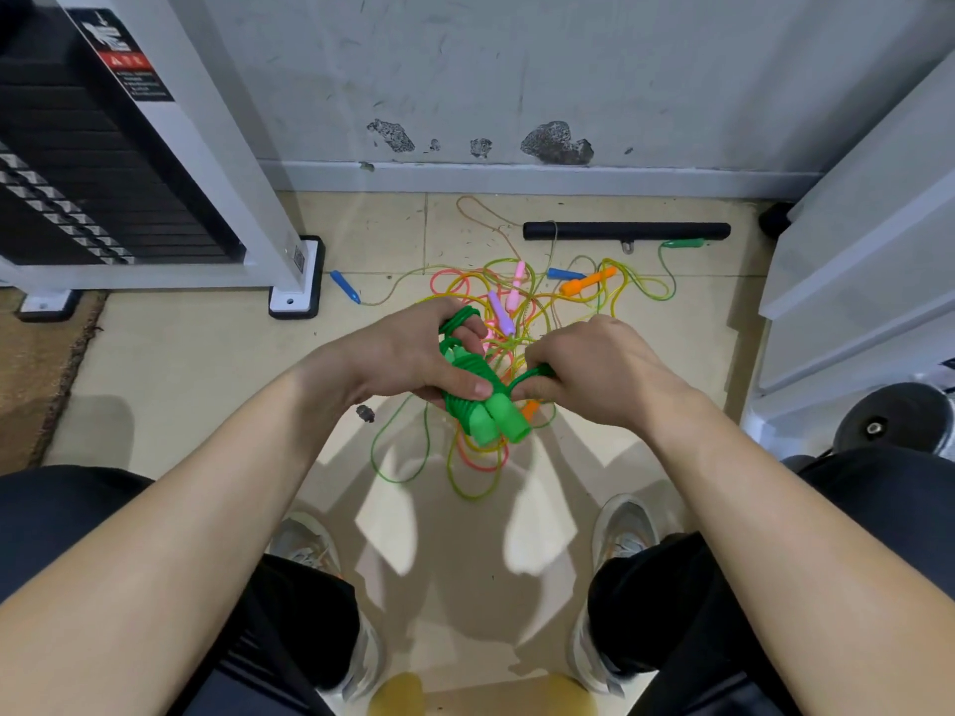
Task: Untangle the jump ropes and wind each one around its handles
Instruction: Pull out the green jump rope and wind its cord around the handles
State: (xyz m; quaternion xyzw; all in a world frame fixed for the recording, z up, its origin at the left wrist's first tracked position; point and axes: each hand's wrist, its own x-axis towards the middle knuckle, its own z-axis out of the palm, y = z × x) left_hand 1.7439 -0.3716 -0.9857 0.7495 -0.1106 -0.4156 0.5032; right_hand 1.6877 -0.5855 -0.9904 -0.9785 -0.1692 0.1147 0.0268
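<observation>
At your far left stands a weight-stack machine (103, 162). Its white foot (295, 297) is on the tiled floor (206, 364), and a brown mat (41, 369) lies at the left edge. A loose blue handle (345, 286) lies just right of that foot. Its thin cord runs to the tangle of ropes (522, 307) on the floor ahead of you.

Your left hand (408, 359) is clamped on the green jump rope (467, 390). Your fingers curl over the top of the bundle and your thumb presses across the coils. The rope sits in several turns round its two green handles (498, 421), which lie side by side and stick out below your thumb, toward you. You hold the bundle in the air above the tangle, between your two hands.

Your right hand (594, 374) pinches a stretch of the same green rope (532, 374) just beside the bundle, with your fingers curled round it.

Beyond your hands, the tangle holds a purple handle (500, 312) and a pink handle (517, 286) close together. Next come a second blue handle (566, 274) and an orange handle (589, 281) just beside it. Farther right, a dark green handle (682, 244) lies just in front of a black foam bar (625, 231) near the wall. Thin green, yellow and pink loops (475, 472) trail toward your shoes (310, 545).

At your right are a white machine frame (852, 250) and a black weight plate (889, 421).
</observation>
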